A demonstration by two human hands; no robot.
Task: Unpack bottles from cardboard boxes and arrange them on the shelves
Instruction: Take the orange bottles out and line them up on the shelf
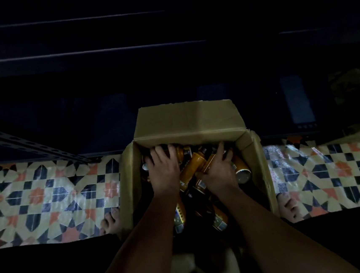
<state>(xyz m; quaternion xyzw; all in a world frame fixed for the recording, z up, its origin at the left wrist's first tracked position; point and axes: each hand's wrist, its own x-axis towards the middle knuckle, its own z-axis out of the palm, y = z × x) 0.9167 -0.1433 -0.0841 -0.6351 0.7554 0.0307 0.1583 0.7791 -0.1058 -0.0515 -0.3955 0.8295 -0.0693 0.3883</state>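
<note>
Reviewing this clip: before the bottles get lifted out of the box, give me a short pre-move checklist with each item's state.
1. Cardboard box flaps open: ok.
2. Left hand is on bottles at the far left of the box: ok; grip closure cannot tell.
3. Right hand wraps an orange-labelled bottle: ok.
4. Bottles lie jumbled, overlapping, so lifting may snag: not ok.
5. Shelves free for placing: cannot tell, too dark.

Matt brown cardboard is seen in the box (189,117). The amber bottles (192,170) look smooth and glossy, with paper labels. A sheen is shown by the patterned floor tiles (48,193).
</note>
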